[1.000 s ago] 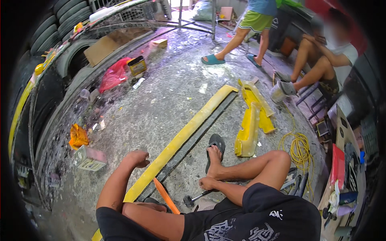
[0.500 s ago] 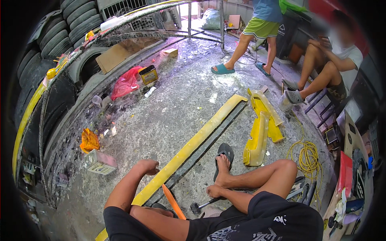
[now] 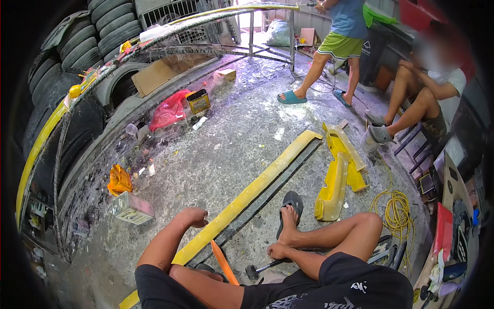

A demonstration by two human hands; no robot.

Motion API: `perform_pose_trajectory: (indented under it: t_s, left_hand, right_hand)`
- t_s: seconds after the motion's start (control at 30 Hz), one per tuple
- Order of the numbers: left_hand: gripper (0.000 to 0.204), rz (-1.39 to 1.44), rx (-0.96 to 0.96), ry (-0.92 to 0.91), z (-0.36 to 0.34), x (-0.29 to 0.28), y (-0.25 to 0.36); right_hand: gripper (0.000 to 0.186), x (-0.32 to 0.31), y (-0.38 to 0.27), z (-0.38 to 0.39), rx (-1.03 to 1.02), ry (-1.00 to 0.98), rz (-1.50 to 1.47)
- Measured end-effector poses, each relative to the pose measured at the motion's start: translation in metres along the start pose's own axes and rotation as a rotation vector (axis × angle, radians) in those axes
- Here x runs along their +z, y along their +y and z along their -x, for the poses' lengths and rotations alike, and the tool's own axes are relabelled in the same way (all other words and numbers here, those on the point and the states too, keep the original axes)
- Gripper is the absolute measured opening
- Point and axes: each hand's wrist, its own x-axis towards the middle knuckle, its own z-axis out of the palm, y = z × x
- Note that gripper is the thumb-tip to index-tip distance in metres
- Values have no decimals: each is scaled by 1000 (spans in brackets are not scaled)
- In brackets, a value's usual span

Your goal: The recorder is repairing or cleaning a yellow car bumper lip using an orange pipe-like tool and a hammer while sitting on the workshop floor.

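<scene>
My right hand [image 3: 278, 251] is closed round the handle of a hammer [image 3: 252, 272] with a dark head, held low between my legs. My left hand [image 3: 194, 217] hangs with curled fingers beside the left edge of a long yellow strip [image 3: 247, 194]; whatever its fingertips hold, if anything, is hidden. The yellow strip lies slantwise across the floor, with a dark strip [image 3: 262, 199] along its right side. An orange tapered piece [image 3: 224, 263] lies against the strips near my left leg.
Bent yellow panels [image 3: 334, 188] and a coiled yellow cord [image 3: 395, 212] lie to the right. At left stand a metal can [image 3: 133, 208] and an orange bag [image 3: 119, 180]. A person stands and another sits at the far right. A metal frame [image 3: 154, 44] curves along the left.
The view has tipped slightly up, so the scene sits lower, and the standing person's hands now show. My hands keep almost the same pose; the hammer stays in my right hand.
</scene>
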Motion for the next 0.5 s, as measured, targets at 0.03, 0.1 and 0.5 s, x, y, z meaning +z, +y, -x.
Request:
perform_pose_trajectory:
  t_s: [0.03, 0.1, 0.5]
  left_hand:
    - [51, -8, -5, -6, 1, 0, -1]
    - [51, -6, -2, -3, 2, 1, -2]
    - [50, 9, -19, -6, 8, 11, -6]
  right_hand:
    - [26, 0, 0, -1, 5, 6, -5]
    - [26, 3, 1, -3, 1, 9, 7]
    - [21, 3, 10, -7, -23, 16, 166]
